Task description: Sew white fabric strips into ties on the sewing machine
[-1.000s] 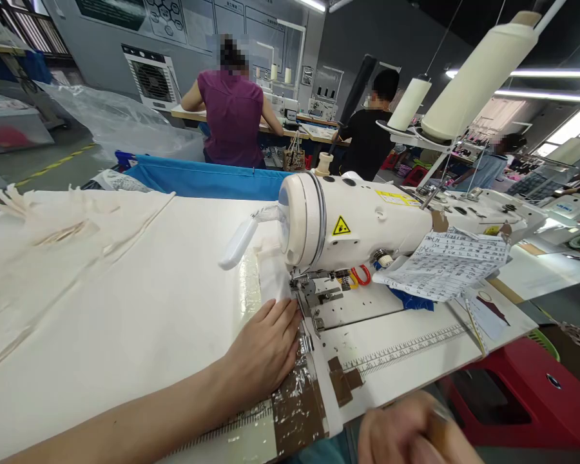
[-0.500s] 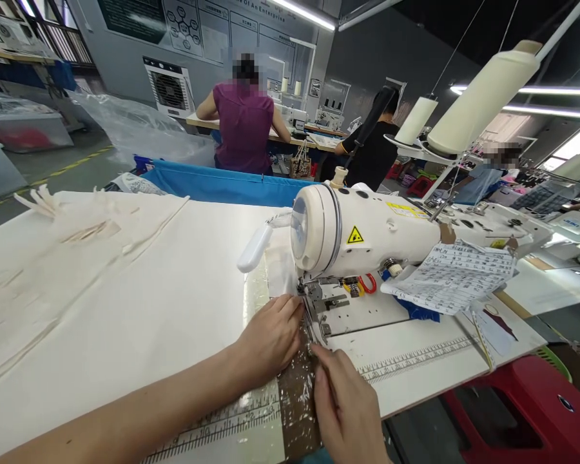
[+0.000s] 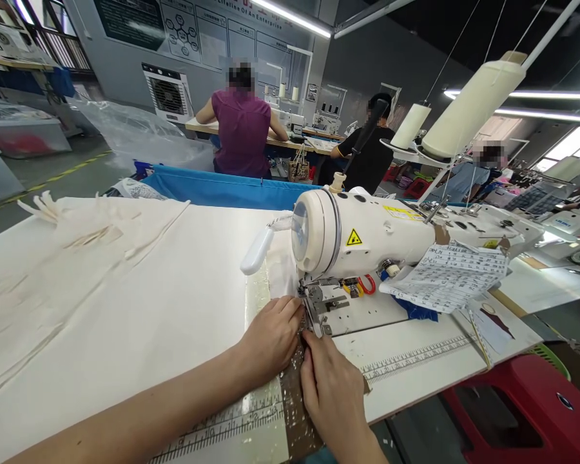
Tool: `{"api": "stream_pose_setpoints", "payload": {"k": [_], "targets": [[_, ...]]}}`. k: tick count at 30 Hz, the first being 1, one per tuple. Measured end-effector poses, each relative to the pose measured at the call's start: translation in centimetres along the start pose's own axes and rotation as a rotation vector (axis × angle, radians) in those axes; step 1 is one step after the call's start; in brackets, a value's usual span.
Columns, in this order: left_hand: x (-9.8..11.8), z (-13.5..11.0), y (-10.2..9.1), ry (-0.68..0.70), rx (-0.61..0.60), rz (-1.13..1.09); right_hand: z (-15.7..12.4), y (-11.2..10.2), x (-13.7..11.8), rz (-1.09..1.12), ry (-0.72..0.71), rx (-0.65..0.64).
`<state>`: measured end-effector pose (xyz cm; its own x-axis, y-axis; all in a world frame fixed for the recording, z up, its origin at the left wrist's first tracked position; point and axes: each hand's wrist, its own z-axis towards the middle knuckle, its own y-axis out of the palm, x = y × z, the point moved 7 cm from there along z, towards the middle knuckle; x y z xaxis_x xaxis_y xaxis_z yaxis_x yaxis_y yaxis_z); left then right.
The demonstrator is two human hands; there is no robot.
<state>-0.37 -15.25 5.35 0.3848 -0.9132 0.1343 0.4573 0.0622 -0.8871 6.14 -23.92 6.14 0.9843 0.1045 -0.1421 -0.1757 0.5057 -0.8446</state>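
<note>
My left hand (image 3: 274,335) presses down with bent fingers close together, right in front of the sewing machine's (image 3: 367,225) needle area. My right hand (image 3: 331,380) is just nearer me and to the right, index finger and thumb drawn in toward my left fingertips. What either hand pinches is too small and covered to make out. Beneath them runs a brown strip (image 3: 294,425) scattered with white bits. The metal presser foot (image 3: 312,309) sits just past the fingertips. Whitish sheer material (image 3: 283,274) lies behind the needle area, below the white lever (image 3: 257,251).
Thin cream cloth pieces (image 3: 77,270) lie across the left of the white table (image 3: 183,277). Red-handled snips (image 3: 367,284) rest by the machine base. Handwritten paper (image 3: 452,274) hangs at its right. A red stool (image 3: 526,399) stands lower right. Co-workers sit beyond.
My right hand has moved forward and slightly left, closer to my left fingertips and the presser foot. My left hand stays nearly in place. The view has shifted slightly.
</note>
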Motion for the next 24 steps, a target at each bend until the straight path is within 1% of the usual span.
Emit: {"api": "stream_pose_setpoints", "payload": {"k": [6,10,13,15,19,22,24], "targets": [[-0.2,-0.2,0.1,-0.040,-0.009,-0.012,-0.2,0.5,-0.2,-0.149,0.034,-0.025],[-0.6,-0.1,0.2,-0.038,0.005,-0.014,0.2,1.3,-0.5,-0.251,0.048,-0.071],[-1.1,0.0,0.0,-0.036,0.016,-0.013,0.7,1.8,-0.7,-0.292,0.061,-0.110],[-1.4,0.0,-0.2,-0.031,0.017,-0.015,0.9,1.8,-0.6,-0.290,0.085,-0.120],[-1.9,0.1,-0.4,-0.019,0.019,-0.022,0.5,1.1,-0.2,-0.169,0.103,-0.127],[-2.3,0.4,-0.4,-0.031,0.037,-0.057,-1.0,-0.1,0.4,0.075,0.065,-0.064],[-2.0,0.6,-0.6,-0.040,0.027,-0.086,-2.5,-0.6,1.5,0.289,0.076,-0.019]]}}
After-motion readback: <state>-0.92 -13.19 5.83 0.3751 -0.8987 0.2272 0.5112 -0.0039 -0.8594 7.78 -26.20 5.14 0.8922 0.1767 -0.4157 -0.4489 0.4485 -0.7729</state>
